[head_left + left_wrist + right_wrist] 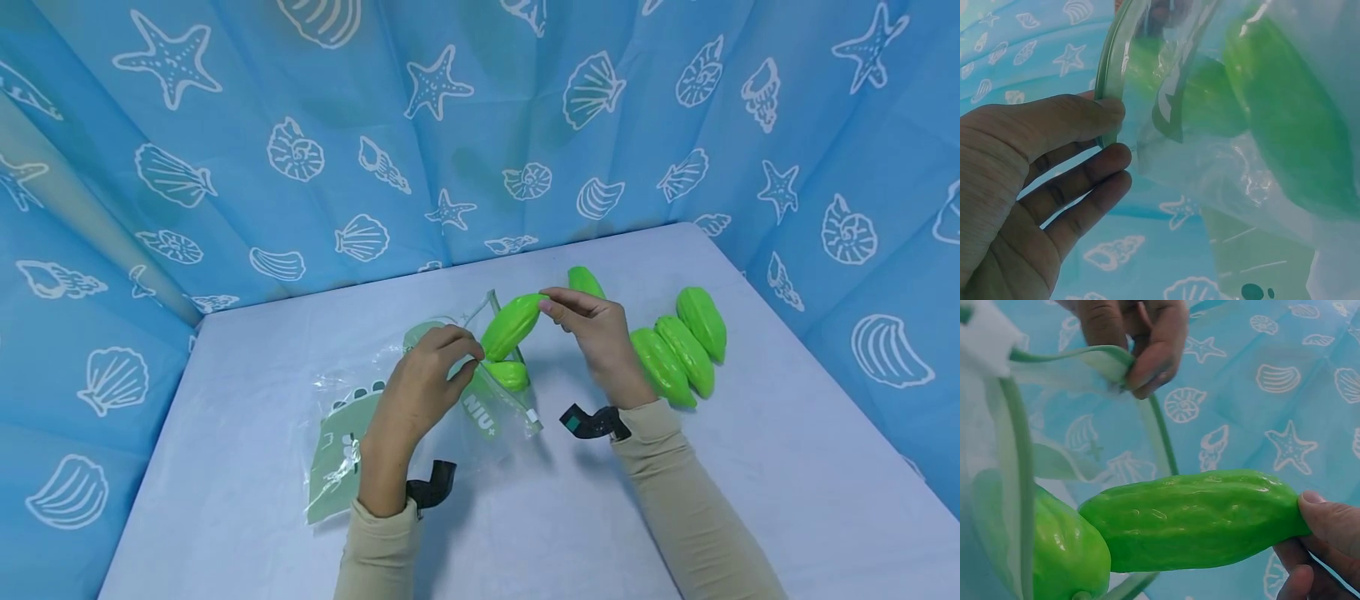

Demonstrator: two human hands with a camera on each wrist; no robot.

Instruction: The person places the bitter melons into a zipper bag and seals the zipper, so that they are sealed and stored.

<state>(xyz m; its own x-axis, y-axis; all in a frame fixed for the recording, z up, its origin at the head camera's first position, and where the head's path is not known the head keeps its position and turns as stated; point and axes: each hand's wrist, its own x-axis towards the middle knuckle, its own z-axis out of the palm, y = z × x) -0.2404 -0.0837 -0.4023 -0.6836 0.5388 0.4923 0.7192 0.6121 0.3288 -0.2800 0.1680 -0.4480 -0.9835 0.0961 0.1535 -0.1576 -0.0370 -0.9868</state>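
My right hand point(602, 337) pinches one end of a bright green bitter melon point(513, 325), held at a slant with its other end at the mouth of a clear zip bag point(341, 467). In the right wrist view, that far end touches or overlaps a second bitter melon point(1069, 550) lying inside the bag's mouth. My left hand point(423, 383) pinches the bag's green-edged rim between thumb and fingers, as the left wrist view shows at the rim point(1110, 75). Two green shapes show through the plastic there.
Right of my right hand, several more bitter melons point(684, 354) lie on the white table point(757, 467); another point(585, 282) is partly behind that hand. The bag's white slider point(533, 417) is at the near end of its opening. A blue shell-print curtain point(480, 125) surrounds the table.
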